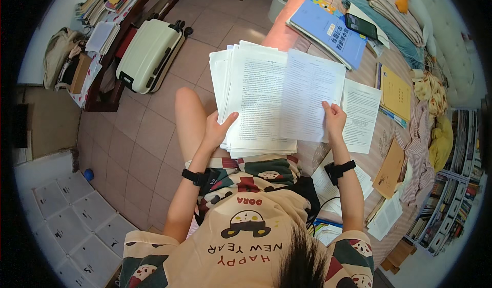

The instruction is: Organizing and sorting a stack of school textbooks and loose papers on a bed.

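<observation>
A thick stack of printed paper sheets [257,96] lies over my lap. My left hand [220,128] grips its left edge, the thumb on top. In my right hand [334,117] is a printed sheet [313,92], pinched at its right edge; its left part overlaps the stack. Just right of that sheet, another printed sheet [361,115] rests on the bed. Both wrists wear black straps. More printed papers [326,180] lie on the bed below my right forearm, partly hidden by it.
On the bed [388,134] are a blue workbook [330,30], a dark phone [360,26], a yellow notebook [396,92], a brown envelope or booklet [389,169] and crumpled clothes. A pale suitcase [152,55] stands on the tiled floor at left, beside a shelf with books.
</observation>
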### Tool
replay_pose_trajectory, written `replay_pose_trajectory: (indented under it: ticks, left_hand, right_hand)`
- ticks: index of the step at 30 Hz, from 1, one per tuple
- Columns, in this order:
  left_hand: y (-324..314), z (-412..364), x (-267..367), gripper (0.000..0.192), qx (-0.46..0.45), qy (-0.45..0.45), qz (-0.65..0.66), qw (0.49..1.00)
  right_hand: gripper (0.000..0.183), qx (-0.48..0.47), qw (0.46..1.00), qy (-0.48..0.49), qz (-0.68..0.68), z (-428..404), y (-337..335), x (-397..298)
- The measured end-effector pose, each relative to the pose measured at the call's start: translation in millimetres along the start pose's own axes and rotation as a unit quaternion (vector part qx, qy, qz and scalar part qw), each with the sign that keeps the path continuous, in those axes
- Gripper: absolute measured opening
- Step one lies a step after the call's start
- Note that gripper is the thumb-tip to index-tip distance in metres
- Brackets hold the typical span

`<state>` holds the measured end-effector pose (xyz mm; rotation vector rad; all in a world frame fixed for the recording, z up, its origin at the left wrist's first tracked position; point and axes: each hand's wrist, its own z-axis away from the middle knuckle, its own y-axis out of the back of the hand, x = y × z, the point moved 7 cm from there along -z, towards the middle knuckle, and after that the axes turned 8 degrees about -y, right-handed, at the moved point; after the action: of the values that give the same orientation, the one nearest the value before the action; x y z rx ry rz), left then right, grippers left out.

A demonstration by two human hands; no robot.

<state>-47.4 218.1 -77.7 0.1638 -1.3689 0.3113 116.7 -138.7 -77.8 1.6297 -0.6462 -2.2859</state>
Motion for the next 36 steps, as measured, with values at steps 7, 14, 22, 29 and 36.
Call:
replay_pose_trajectory:
  ticks: [7, 14, 22, 29, 36]
  left_hand:
    - [0.1, 1.9, 3.8, 0.038, 0.005, 0.008, 0.0, 1.0]
    - [1.1, 1.3, 1.4, 0.037, 0.009, -0.001, 0.01, 1.0]
    - [-1.2, 0.0, 1.1, 0.034, 0.009, 0.016, 0.027, 0.999]
    - [1.6, 2.0, 1.2, 0.034, 0.022, 0.025, 0.017, 0.999]
    - [0.1, 1.9, 7.2, 0.035, 0.017, 0.01, 0.013, 1.0]
  right_hand:
    - [0.038, 0.094, 0.989, 0.051, 0.101, -27.4, 24.1, 8.5]
    - [0.031, 0.096, 0.976, 0.055, 0.188, -23.8, 21.1, 7.4]
    - [0.04, 0.071, 0.956, 0.244, 0.147, 25.9, -17.7, -66.6]
    - [0.034, -0.091, 0.991, 0.095, 0.03, 71.4, -64.4, -94.4]
    - [0.029, 0.004, 0.96, 0.275, 0.048, 92.2, -54.3, -100.5]
